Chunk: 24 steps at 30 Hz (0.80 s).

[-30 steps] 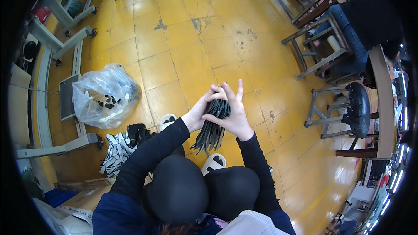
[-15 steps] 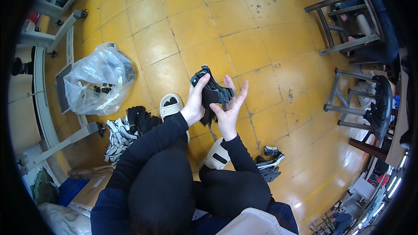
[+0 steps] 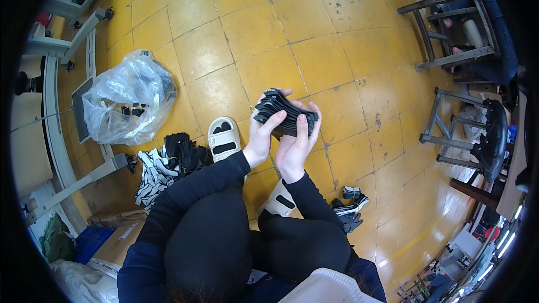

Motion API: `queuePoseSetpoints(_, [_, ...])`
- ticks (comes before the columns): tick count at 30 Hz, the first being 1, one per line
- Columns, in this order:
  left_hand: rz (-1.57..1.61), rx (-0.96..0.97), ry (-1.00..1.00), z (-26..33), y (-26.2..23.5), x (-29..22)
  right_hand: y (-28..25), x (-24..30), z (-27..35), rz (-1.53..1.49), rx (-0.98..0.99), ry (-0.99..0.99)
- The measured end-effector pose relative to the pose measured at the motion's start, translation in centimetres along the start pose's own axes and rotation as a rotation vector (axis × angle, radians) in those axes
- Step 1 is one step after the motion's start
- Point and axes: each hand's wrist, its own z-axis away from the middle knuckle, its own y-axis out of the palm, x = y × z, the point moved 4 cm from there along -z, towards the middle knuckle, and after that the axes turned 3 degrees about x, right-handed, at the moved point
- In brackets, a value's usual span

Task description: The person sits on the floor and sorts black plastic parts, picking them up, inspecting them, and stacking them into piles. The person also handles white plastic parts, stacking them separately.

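A stack of thin black cut pieces (image 3: 284, 112), layered edge to edge and slightly fanned, is held above the floor in front of my knees. My left hand (image 3: 260, 141) grips its left end, the thumb lying over the top edges. My right hand (image 3: 296, 150) is wrapped round the right end, its thumb up against the edges and its fingers behind. On the floor left of my sandal (image 3: 223, 137) lie a pile of black pieces (image 3: 184, 152) and a pile of white-and-black pieces (image 3: 150, 175). Small dark and grey bundles (image 3: 349, 206) lie right of my other sandal.
A clear plastic bag (image 3: 132, 92) with dark things inside stands at left, beside a wheeled metal frame (image 3: 92, 177). Wooden stools (image 3: 449, 126) line the right side, where another person's legs (image 3: 499, 28) show. A cardboard box (image 3: 118, 241) sits at lower left.
My right hand has closed from spread fingers onto the stack's right end. The stack has turned, now showing its layered edges more evenly, and my left thumb has shifted down along it.
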Motion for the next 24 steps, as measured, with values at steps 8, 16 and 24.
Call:
queuePoseSetpoints(8, [-0.167, 0.088, -0.181, 0.5, -1.3, 1.2, -0.5, 1.3, -1.4, 0.271, -0.064, -0.106])
queuePoseSetpoints(16, [-0.709, 0.310, -0.302, 1.5, -3.9, 3.9, -4.4, -1.7, -1.5, -0.036, -0.225, 0.328])
queuePoseSetpoints(24, [-0.493, 0.163, -0.443, 0.9, -4.1, 1.1, -2.0, -1.4, -1.7, 0.166, -0.002, 0.231])
